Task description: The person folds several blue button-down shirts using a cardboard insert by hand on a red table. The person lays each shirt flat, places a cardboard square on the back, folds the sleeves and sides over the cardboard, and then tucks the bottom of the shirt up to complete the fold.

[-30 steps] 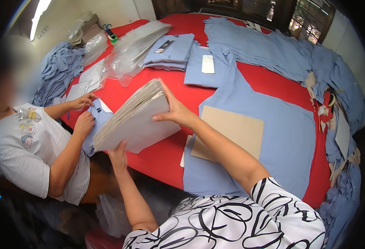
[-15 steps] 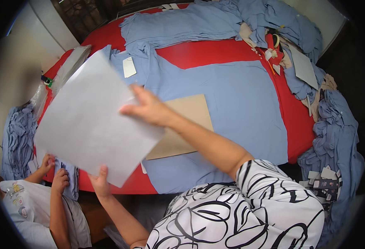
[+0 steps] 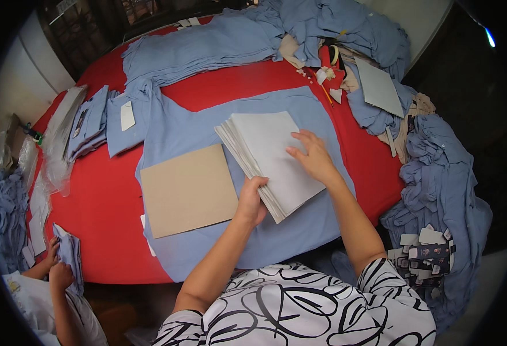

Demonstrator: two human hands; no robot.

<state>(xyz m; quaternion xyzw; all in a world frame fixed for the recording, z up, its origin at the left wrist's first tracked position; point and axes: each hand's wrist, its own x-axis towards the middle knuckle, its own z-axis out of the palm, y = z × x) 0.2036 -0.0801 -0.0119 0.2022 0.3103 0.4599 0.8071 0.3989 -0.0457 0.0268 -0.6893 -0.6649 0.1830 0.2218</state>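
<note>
My left hand (image 3: 253,200) is closed round the near left edge of a thick stack of white paper sheets (image 3: 273,155), thumb on top. The stack is held tilted above a blue garment (image 3: 288,242) spread over the table. My right hand (image 3: 312,154) is at the stack's right side with its fingers apart; whether the fingertips touch the top sheet I cannot tell. A brown cardboard sheet (image 3: 190,190) lies flat on the garment, left of the stack.
The red-covered table (image 3: 109,230) bears folded blue garments (image 3: 90,122), a clear plastic bag (image 3: 57,155) and a long blue pile (image 3: 201,52) at the back. Tape (image 3: 334,55), a grey board (image 3: 380,89) and heaped clothes (image 3: 438,167) are right. A co-worker's hands (image 3: 60,271) hold blue cloth at left.
The white paper has moved from the left to the right, uncovering the cardboard and folded garments. Its layered edge now shows. My view has also shifted.
</note>
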